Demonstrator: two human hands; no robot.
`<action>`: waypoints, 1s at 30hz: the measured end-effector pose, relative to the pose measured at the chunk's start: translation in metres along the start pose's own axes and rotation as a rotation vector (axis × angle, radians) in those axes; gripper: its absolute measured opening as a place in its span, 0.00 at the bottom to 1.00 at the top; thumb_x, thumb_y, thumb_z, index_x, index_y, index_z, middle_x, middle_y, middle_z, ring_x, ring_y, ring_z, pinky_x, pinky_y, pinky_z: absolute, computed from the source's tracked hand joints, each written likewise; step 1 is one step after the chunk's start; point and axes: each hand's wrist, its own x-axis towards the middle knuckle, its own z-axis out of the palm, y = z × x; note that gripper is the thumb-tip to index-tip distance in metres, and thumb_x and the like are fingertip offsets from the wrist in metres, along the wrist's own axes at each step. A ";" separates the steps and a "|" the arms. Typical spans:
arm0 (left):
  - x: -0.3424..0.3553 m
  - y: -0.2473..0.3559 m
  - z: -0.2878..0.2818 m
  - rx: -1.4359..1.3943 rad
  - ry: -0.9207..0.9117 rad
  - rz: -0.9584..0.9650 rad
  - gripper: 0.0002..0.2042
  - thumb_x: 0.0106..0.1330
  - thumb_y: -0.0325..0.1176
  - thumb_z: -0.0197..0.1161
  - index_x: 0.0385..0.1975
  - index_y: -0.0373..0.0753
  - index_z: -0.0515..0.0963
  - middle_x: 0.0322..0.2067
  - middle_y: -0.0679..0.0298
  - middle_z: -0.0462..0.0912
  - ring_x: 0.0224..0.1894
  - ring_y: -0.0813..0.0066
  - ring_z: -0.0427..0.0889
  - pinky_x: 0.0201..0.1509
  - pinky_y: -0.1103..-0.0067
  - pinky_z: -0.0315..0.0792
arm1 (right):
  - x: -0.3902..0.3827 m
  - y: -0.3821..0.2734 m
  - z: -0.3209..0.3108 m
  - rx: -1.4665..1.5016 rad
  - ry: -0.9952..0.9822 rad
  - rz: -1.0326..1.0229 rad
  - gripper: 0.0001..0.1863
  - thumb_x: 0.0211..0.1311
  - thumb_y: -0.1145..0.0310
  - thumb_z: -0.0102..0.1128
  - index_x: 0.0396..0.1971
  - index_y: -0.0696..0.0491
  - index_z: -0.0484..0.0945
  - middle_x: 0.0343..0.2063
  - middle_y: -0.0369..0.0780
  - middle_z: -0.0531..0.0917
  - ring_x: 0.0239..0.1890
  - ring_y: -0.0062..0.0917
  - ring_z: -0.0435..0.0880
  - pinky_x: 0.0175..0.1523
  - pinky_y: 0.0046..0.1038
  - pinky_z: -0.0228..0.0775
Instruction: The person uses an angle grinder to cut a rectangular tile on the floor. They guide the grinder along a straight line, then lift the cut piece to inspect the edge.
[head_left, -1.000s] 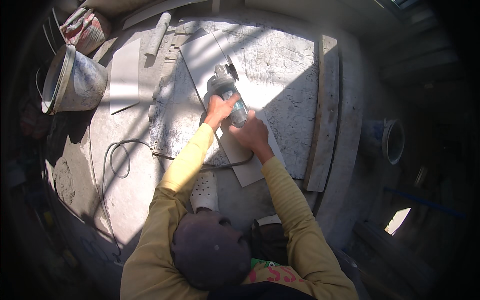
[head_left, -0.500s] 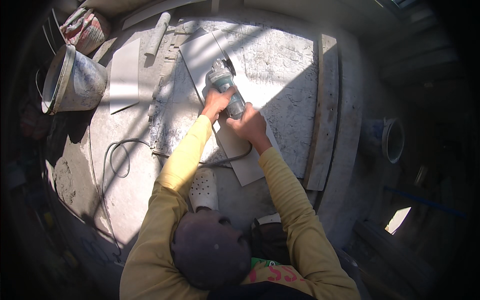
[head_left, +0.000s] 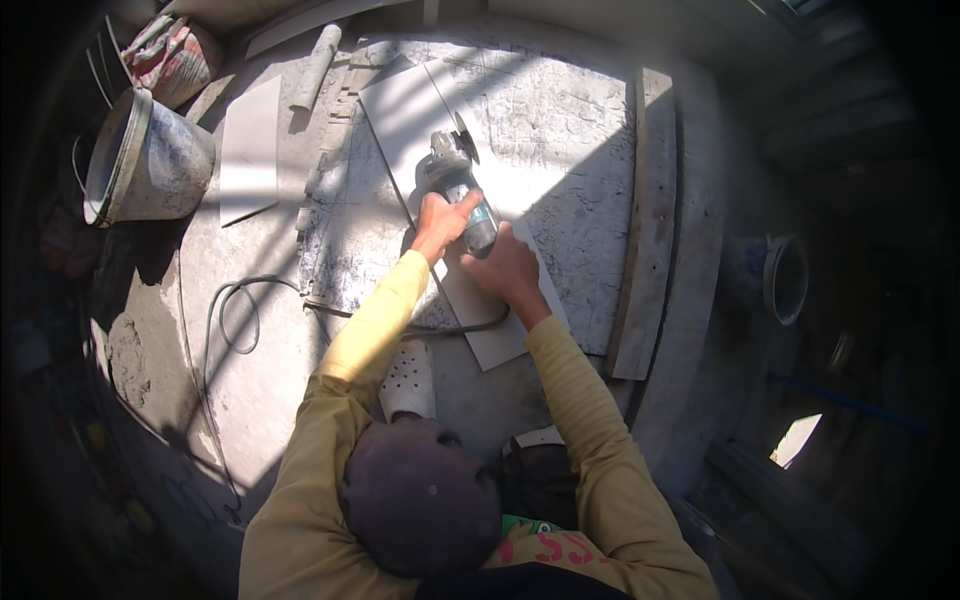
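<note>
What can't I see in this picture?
In the head view:
Most fingers of the left hand and right hand: hidden by the hands themselves and the grinder.
The bottom inside the bucket at left: hidden by its wall.
The heel of the white clog: hidden behind a dark rounded shape.
Far right: too dark.

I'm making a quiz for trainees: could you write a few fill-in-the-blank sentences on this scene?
1. The left hand and right hand both hold the angle grinder; the hand nearer its disc is the ____ one.
2. The person's sleeves are ____ in colour.
3. The wooden plank lies to the ____ of the angle grinder.

Missing words: left; yellow; right.
</note>
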 end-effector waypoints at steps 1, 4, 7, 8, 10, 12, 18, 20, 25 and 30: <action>-0.001 -0.001 0.001 0.010 0.004 0.006 0.30 0.59 0.57 0.74 0.35 0.27 0.88 0.33 0.49 0.90 0.36 0.62 0.90 0.45 0.66 0.80 | -0.002 0.001 0.000 -0.011 -0.007 0.001 0.40 0.52 0.46 0.74 0.56 0.60 0.72 0.43 0.55 0.89 0.50 0.51 0.89 0.57 0.48 0.80; -0.006 -0.001 0.003 0.051 0.008 0.009 0.28 0.60 0.55 0.74 0.36 0.28 0.88 0.31 0.52 0.89 0.34 0.65 0.88 0.43 0.67 0.79 | -0.008 0.003 0.000 0.021 -0.002 0.007 0.40 0.52 0.46 0.74 0.56 0.59 0.73 0.43 0.55 0.88 0.50 0.53 0.88 0.57 0.49 0.79; -0.011 0.000 0.003 0.087 -0.004 -0.007 0.23 0.64 0.50 0.74 0.37 0.30 0.87 0.30 0.59 0.87 0.32 0.73 0.84 0.40 0.71 0.78 | -0.011 0.004 -0.001 0.024 -0.002 0.014 0.39 0.52 0.46 0.74 0.56 0.59 0.74 0.44 0.56 0.88 0.49 0.54 0.88 0.57 0.50 0.79; -0.012 0.001 0.003 0.081 -0.007 -0.008 0.23 0.64 0.50 0.74 0.37 0.30 0.87 0.30 0.59 0.87 0.32 0.73 0.84 0.40 0.71 0.78 | -0.012 0.004 -0.001 0.028 -0.003 0.012 0.39 0.51 0.46 0.74 0.55 0.59 0.74 0.44 0.56 0.88 0.49 0.54 0.88 0.57 0.50 0.79; -0.011 0.001 0.003 0.069 -0.010 -0.003 0.23 0.64 0.50 0.74 0.37 0.30 0.87 0.30 0.60 0.87 0.32 0.73 0.84 0.40 0.71 0.78 | -0.012 0.005 -0.001 0.040 0.001 0.004 0.39 0.51 0.46 0.74 0.55 0.59 0.74 0.43 0.56 0.88 0.49 0.55 0.88 0.57 0.50 0.79; -0.008 0.000 0.003 0.061 -0.004 0.007 0.23 0.64 0.49 0.74 0.37 0.30 0.86 0.30 0.60 0.86 0.32 0.72 0.84 0.40 0.71 0.78 | -0.010 0.004 -0.001 0.050 0.007 -0.003 0.38 0.52 0.47 0.74 0.55 0.59 0.74 0.43 0.56 0.88 0.49 0.54 0.88 0.57 0.50 0.79; 0.001 0.007 -0.002 -0.054 -0.024 0.009 0.27 0.61 0.52 0.74 0.42 0.28 0.88 0.39 0.50 0.91 0.42 0.62 0.90 0.51 0.67 0.80 | 0.004 -0.001 0.003 0.043 0.060 -0.014 0.37 0.50 0.48 0.73 0.53 0.59 0.75 0.40 0.55 0.89 0.46 0.54 0.89 0.53 0.50 0.81; 0.003 0.015 -0.004 -0.038 -0.003 -0.022 0.27 0.61 0.50 0.74 0.44 0.27 0.87 0.41 0.50 0.91 0.43 0.62 0.90 0.51 0.68 0.80 | 0.009 -0.003 0.003 0.047 0.066 -0.021 0.36 0.49 0.48 0.73 0.52 0.59 0.75 0.38 0.56 0.89 0.45 0.54 0.89 0.52 0.49 0.81; 0.003 0.029 -0.009 -0.086 0.011 0.009 0.26 0.62 0.46 0.74 0.48 0.27 0.85 0.43 0.51 0.90 0.45 0.63 0.90 0.52 0.70 0.80 | 0.019 -0.008 0.002 0.086 0.088 -0.059 0.34 0.48 0.49 0.74 0.46 0.61 0.77 0.35 0.56 0.89 0.43 0.54 0.90 0.50 0.49 0.82; 0.005 0.038 -0.012 -0.117 0.015 0.008 0.25 0.63 0.45 0.74 0.50 0.27 0.84 0.44 0.51 0.90 0.45 0.64 0.89 0.53 0.71 0.80 | 0.023 -0.010 0.002 0.113 0.134 -0.098 0.32 0.47 0.50 0.75 0.43 0.62 0.78 0.35 0.56 0.89 0.42 0.53 0.90 0.50 0.49 0.82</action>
